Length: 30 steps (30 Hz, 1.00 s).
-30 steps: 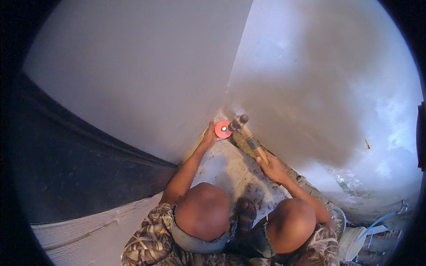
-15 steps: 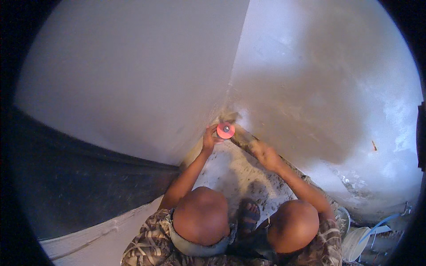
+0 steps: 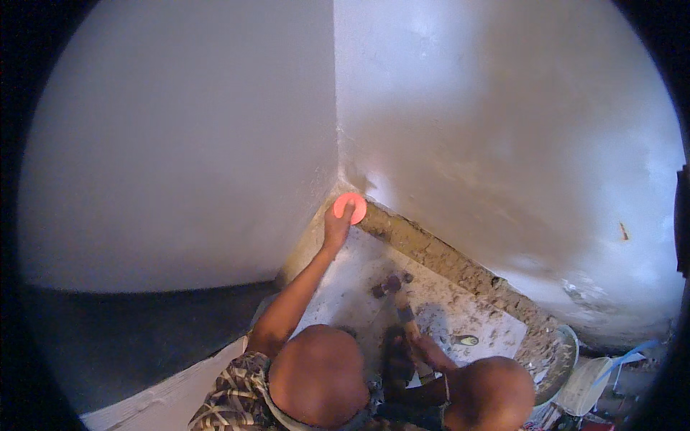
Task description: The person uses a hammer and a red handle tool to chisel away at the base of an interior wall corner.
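My left hand (image 3: 336,230) is closed around a chisel with a round, bright red guard (image 3: 360,207), seen nearly end-on. The thumb lies over the disc, and the chisel's shank and tip are hidden. It sits low in the corner where the two walls meet, at the end of a rough, brown broken strip (image 3: 431,251) along the foot of the right wall. Lower down, close to my right knee, my right hand (image 3: 425,350) grips a hammer (image 3: 407,316) by its handle. The hammer's dark head (image 3: 390,284) points away from me over the floor, apart from the chisel.
Crumbs of rubble lie on the pale floor (image 3: 345,287), with a small yellowish oval thing (image 3: 468,340) among them. At right stand a round basin (image 3: 573,352) and a white bucket (image 3: 583,388), with a blue hose (image 3: 636,352) near them. A dark band (image 3: 144,337) runs along the left wall.
My right hand has dropped from beside the broken strip toward my knee, with the hammer now showing. My left thumb has come over the red guard. The view has turned slightly right.
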{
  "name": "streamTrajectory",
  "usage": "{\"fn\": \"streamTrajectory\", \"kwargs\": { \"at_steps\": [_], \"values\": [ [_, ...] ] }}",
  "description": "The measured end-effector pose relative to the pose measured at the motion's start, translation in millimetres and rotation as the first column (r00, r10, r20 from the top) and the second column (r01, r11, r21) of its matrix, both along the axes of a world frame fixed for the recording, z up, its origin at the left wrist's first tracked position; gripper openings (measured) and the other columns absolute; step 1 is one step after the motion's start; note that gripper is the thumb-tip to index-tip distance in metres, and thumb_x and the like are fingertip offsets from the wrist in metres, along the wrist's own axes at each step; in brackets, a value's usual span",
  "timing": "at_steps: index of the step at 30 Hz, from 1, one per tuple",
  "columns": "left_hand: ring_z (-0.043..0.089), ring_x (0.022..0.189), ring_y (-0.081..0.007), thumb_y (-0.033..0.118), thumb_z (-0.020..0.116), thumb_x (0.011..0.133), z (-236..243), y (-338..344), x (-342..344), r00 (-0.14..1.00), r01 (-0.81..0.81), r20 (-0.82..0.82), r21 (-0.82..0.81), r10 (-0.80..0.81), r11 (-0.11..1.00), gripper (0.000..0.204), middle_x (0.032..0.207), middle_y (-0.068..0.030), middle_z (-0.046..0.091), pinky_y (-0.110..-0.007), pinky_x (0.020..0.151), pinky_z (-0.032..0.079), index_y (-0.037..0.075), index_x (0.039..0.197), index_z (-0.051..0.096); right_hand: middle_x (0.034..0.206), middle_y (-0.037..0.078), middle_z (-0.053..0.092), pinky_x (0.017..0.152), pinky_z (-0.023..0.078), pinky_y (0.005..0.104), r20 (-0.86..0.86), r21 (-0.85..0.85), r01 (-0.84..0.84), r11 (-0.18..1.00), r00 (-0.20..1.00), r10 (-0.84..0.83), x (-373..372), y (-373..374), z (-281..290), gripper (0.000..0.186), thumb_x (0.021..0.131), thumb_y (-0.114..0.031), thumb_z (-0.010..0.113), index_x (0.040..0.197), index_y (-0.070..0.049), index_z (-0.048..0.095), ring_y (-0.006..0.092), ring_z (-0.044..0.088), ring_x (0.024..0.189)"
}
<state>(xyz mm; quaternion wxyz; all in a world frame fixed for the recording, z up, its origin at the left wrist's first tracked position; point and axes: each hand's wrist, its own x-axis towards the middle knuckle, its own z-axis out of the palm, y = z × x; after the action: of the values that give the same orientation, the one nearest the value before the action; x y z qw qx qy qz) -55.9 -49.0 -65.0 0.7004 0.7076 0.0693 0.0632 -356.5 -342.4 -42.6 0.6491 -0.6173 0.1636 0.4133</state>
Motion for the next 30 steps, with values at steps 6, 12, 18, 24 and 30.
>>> {"fn": "streamTrajectory", "kwargs": {
  "at_steps": [6,12,18,24,30],
  "values": [
    [0.061,0.087,-0.0187,0.030,0.059,0.087,23.5,-48.7,16.8,0.999,0.051,0.011,0.004,-0.051,0.999,0.031,0.093,-0.0084,0.066,-0.032,0.080,0.047,0.001,0.098,0.064,0.076,0.002,0.057,0.055,0.047,0.0289,-0.268,0.052,0.190,0.980,0.948,-0.170,-14.2,40.8,6.4,0.034,0.093,-0.040,0.053,0.097,-0.007,0.055,0.0126,0.055,0.063],
    [0.056,0.083,-0.0239,0.033,0.052,0.087,-44.8,-79.4,-36.0,0.740,0.302,0.281,0.674,-0.611,0.675,0.026,0.081,-0.0087,0.058,-0.037,0.073,0.043,0.009,0.083,0.058,0.076,0.002,0.057,0.055,0.047,0.0292,-0.173,0.045,-0.057,0.997,0.983,0.064,-1.0,41.4,-10.7,0.032,0.093,-0.039,0.052,0.097,-0.007,0.055,0.0127,0.055,0.063],
    [0.057,0.088,-0.0298,0.029,0.066,0.075,15.0,-172.3,-108.6,0.509,0.575,0.505,0.403,-0.697,0.712,0.023,0.082,-0.0086,0.058,-0.045,0.085,0.041,0.015,0.092,0.063,0.076,0.002,0.057,0.055,0.047,0.0295,-0.091,0.012,-0.177,0.984,0.980,0.177,-6.4,27.4,-16.1,0.031,0.094,-0.038,0.051,0.097,-0.007,0.054,0.0128,0.055,0.062],
    [0.057,0.080,-0.0265,0.022,0.067,0.073,23.6,-117.7,-33.1,0.792,0.262,0.309,0.606,-0.526,0.751,0.016,0.078,-0.0054,0.059,-0.041,0.077,0.042,0.013,0.086,0.062,0.076,0.001,0.057,0.054,0.047,0.0299,-0.027,0.019,-0.219,0.976,0.975,0.220,-11.3,25.1,-21.7,0.030,0.094,-0.037,0.051,0.097,-0.008,0.054,0.0128,0.055,0.062],
    [0.053,0.063,-0.0145,0.031,0.067,0.083,5.3,-95.2,-6.7,0.883,0.463,0.006,-0.162,-0.469,0.871,0.023,0.072,-0.0005,0.056,-0.030,0.057,0.043,0.010,0.082,0.059,0.078,0.002,0.057,0.057,0.046,0.0303,0.024,-0.055,-0.314,0.948,0.949,0.316,-1.0,27.7,-20.7,0.030,0.094,-0.036,0.050,0.094,-0.006,0.054,0.0130,0.054,0.066]
  ]
}}
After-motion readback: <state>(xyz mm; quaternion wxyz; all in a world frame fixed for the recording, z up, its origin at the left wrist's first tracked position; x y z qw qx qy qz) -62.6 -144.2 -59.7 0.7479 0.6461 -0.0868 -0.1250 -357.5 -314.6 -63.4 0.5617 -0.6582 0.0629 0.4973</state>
